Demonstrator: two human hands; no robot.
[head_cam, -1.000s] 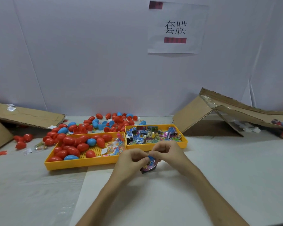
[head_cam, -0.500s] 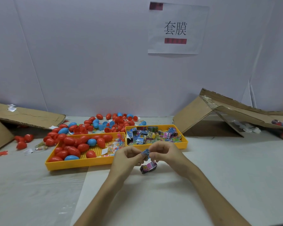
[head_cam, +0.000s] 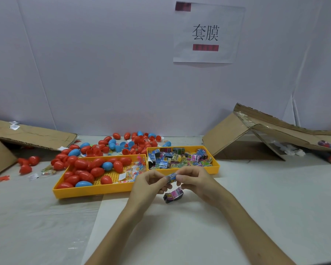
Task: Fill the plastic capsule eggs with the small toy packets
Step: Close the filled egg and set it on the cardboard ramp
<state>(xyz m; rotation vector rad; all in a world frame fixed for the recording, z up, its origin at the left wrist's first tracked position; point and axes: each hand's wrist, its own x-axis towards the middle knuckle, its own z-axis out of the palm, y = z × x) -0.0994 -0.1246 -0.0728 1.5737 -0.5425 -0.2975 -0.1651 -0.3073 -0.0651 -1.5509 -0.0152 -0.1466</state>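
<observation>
- Dozens of red and blue capsule eggs (head_cam: 111,144) lie loose on the worktop (head_cam: 266,197) at centre left. Behind them is nothing but wall; in front, the left yellow tray (head_cam: 92,192) holds more.
- My left hand (head_cam: 147,186), at frame centre just in front of the trays, pinches one end of a small blue packet (head_cam: 172,176), fingers drawn in narrow.
- A pink packet (head_cam: 173,196) lies on the worktop just below both hands; I see neither hand touching it.
- My right hand (head_cam: 197,180) pinches the other end of the same blue packet.
- Right of centre, the right yellow tray (head_cam: 216,166) is heaped with more packets.
- What could go wrong: neither hand has an egg, so I judge one must let go to fetch one, and a one-sided pinch on slick wrapping could drop the packet. A packet left too bulky could stop the egg halves snapping shut. Reaching over the tray could also set loose eggs rolling.
- Hard to make out: my fingers cover most of the blue packet, so I can't tell if it is folded. The shells are opaque, so filled or empty is unknowable. Under the cardboard flap (head_cam: 275,129) at far right, a few coloured round things are cut off by the frame edge.
</observation>
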